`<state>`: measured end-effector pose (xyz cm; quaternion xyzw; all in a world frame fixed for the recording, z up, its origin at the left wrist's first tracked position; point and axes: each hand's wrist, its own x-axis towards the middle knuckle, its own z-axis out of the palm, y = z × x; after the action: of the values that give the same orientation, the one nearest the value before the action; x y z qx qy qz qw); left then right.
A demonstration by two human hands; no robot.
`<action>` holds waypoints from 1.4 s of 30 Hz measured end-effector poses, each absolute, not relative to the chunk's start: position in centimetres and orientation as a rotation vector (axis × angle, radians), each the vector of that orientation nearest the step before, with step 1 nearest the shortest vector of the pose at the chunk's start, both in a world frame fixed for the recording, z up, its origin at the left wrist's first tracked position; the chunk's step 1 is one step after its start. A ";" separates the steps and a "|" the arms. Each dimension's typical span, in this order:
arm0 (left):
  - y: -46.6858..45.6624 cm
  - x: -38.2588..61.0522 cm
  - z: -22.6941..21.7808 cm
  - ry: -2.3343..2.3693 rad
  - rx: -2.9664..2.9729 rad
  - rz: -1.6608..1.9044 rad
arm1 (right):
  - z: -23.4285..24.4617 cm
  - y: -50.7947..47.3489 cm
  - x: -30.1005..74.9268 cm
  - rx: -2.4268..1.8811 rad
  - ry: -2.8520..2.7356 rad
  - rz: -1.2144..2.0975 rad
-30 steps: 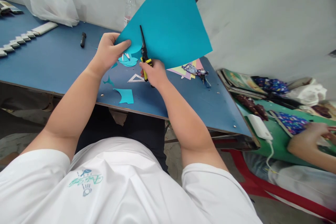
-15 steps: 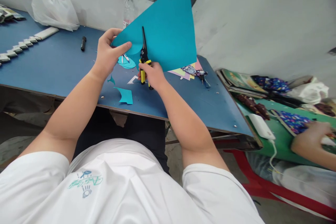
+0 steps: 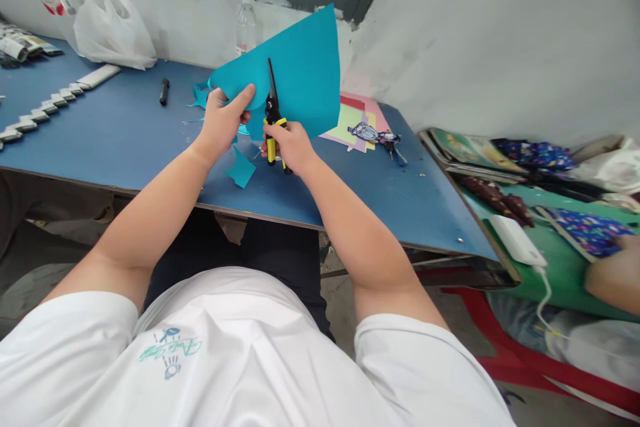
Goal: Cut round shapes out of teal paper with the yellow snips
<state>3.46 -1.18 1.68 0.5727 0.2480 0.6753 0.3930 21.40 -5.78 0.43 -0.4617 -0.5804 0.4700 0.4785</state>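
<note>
A sheet of teal paper (image 3: 307, 67) is raised above the blue table, tilted up toward the wall. My left hand (image 3: 225, 117) grips its lower left part, thumb on top and fingers beneath. Yellow-and-black handled scissors (image 3: 272, 107) are in my right hand (image 3: 291, 145), fingers wrapped round the handles. Their dark blades lie against the paper, pointing away from me, beside a curved cut edge. Below my hands a teal paper scrap (image 3: 242, 168) rests on the table. More teal cuttings (image 3: 200, 95) lie left of the sheet, partly hidden by it.
Coloured paper sheets (image 3: 350, 121) with a patterned cord and keys (image 3: 373, 135) lie to the right. A black marker (image 3: 164, 91), plastic bag (image 3: 115, 30) and clear bottle (image 3: 246, 23) are farther back. At far right, another person's hand (image 3: 617, 273) is over a green table (image 3: 565, 273).
The teal sheet has dropped lower and turned, its top corner now nearer the table. My left hand has shifted right and down along it, closer to the scissors.
</note>
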 end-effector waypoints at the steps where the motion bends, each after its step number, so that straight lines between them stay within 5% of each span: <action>1: -1.2 3.4 1.6 0.622 1.461 1.730 | 0.5 -5.8 21.4 -1.129 -1.417 1.156; 18: -1.8 3.1 1.6 0.693 1.682 1.800 | 1.5 -7.1 20.4 -1.075 -1.305 1.375; 42: -2.4 2.8 2.2 0.689 1.765 1.778 | 1.2 -6.7 20.8 -1.118 -1.375 1.187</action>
<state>2.81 -2.44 2.19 0.6544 0.2556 0.6592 0.2682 20.79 -6.68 1.16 -0.4590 -0.5642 0.4873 0.4832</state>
